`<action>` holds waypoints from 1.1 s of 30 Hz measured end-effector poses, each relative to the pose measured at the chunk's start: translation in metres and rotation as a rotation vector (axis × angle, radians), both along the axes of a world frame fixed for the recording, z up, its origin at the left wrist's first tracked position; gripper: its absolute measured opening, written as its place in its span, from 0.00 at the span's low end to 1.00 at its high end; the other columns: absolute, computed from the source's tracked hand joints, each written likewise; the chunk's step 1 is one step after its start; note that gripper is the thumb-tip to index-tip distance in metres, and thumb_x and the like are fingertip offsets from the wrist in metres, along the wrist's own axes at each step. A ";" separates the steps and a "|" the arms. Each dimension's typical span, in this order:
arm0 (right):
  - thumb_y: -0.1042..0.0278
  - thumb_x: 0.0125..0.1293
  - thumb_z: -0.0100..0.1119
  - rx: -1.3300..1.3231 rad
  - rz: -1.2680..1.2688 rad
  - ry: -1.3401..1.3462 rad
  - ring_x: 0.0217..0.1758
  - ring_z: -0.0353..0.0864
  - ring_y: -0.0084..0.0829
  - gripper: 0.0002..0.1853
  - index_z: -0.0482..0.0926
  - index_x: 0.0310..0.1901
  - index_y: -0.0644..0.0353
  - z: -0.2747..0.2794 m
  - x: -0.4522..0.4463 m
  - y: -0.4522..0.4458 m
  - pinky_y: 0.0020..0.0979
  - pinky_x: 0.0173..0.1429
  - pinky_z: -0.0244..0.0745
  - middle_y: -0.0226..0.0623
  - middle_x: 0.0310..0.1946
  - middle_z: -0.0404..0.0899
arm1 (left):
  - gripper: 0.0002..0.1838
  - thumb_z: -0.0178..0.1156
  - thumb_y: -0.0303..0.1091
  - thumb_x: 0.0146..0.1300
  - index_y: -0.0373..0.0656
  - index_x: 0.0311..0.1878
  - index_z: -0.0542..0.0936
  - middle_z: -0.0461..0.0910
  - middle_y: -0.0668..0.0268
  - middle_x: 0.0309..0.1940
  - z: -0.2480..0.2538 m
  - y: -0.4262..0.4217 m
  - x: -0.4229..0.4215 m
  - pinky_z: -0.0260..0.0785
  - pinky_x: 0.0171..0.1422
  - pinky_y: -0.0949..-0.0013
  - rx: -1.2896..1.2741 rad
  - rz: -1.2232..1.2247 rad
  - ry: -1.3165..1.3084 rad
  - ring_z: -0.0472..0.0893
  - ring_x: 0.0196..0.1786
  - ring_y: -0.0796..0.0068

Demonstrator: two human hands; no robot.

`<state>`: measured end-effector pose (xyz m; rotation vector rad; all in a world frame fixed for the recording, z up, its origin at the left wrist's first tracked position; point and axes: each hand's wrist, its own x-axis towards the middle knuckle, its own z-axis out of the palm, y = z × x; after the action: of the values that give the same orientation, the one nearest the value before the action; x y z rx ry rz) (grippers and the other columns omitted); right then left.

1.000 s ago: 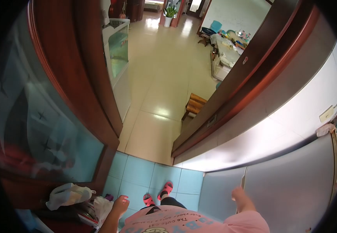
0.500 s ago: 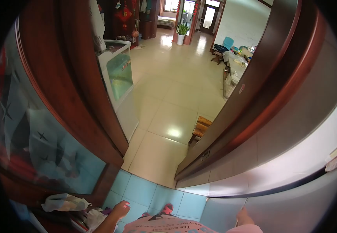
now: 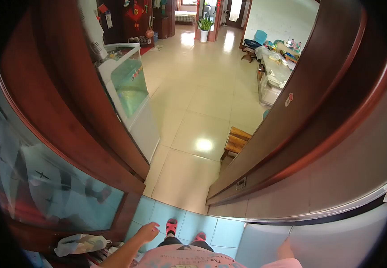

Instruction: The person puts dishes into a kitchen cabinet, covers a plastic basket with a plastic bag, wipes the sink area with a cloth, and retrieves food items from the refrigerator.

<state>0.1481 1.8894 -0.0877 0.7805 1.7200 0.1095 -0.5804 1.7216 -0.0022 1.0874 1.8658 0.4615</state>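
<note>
My left hand (image 3: 148, 232) hangs in front of my body above the blue tiles, empty, its fingers loosely bent and apart. Low on the right, my right hand (image 3: 285, 249) is at the pale grey panel (image 3: 336, 243), by a thin seam in its surface. The fingers there are largely hidden, so their grip cannot be made out. A plastic bag (image 3: 81, 244) with something inside lies on a pile of things left of my left hand. My feet, in red sandals (image 3: 171, 225), stand on the blue tiled floor (image 3: 198, 228).
A dark wooden doorway frames the view, with a patterned glass panel (image 3: 59, 192) at left and a brown door edge (image 3: 287, 120) at right. Beyond are a fish tank (image 3: 130, 91), a wooden stool (image 3: 237, 140), a cluttered table (image 3: 276, 73) and a potted plant (image 3: 204, 29) on beige tiles.
My view has shifted, and more of both sandals shows, one foot now farther forward. My left hand has moved slightly up and right. My right hand stays at the grey panel.
</note>
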 end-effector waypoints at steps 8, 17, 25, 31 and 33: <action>0.56 0.65 0.49 -0.004 -0.021 -0.008 0.63 0.72 0.36 0.17 0.81 0.53 0.45 -0.001 0.013 0.012 0.52 0.73 0.47 0.36 0.55 0.78 | 0.18 0.58 0.34 0.61 0.37 0.53 0.75 0.82 0.55 0.42 0.041 0.075 0.038 0.73 0.50 0.63 0.051 -0.201 -0.093 0.82 0.44 0.61; 0.56 0.65 0.49 -0.003 -0.036 -0.012 0.64 0.71 0.37 0.17 0.80 0.53 0.45 -0.003 0.011 0.019 0.52 0.73 0.47 0.36 0.55 0.78 | 0.17 0.58 0.35 0.64 0.41 0.55 0.75 0.81 0.58 0.43 0.046 0.055 0.048 0.73 0.52 0.64 0.012 -0.152 -0.047 0.81 0.45 0.64; 0.56 0.66 0.49 0.006 -0.090 0.009 0.64 0.70 0.38 0.17 0.80 0.53 0.45 -0.007 -0.003 0.005 0.53 0.73 0.48 0.37 0.55 0.78 | 0.17 0.58 0.32 0.62 0.39 0.54 0.75 0.81 0.57 0.43 0.070 0.083 0.054 0.73 0.51 0.65 0.061 -0.168 -0.206 0.81 0.44 0.65; 0.56 0.66 0.49 0.000 -0.201 0.034 0.65 0.70 0.39 0.17 0.80 0.53 0.45 -0.017 -0.034 -0.016 0.53 0.73 0.48 0.37 0.55 0.77 | 0.18 0.57 0.33 0.65 0.40 0.56 0.74 0.80 0.58 0.44 0.076 0.134 0.045 0.73 0.51 0.66 0.077 -0.440 -0.127 0.80 0.46 0.68; 0.56 0.66 0.48 0.000 -0.253 0.042 0.65 0.70 0.39 0.17 0.80 0.53 0.45 -0.019 -0.061 -0.023 0.53 0.72 0.48 0.37 0.55 0.77 | 0.17 0.57 0.32 0.65 0.38 0.56 0.73 0.80 0.57 0.44 0.082 0.152 0.045 0.73 0.50 0.67 0.118 -0.519 -0.201 0.81 0.46 0.68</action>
<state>0.0871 1.8660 -0.1062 0.9989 1.6460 -0.0807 -0.5353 1.8739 0.0802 1.4879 1.3287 0.3611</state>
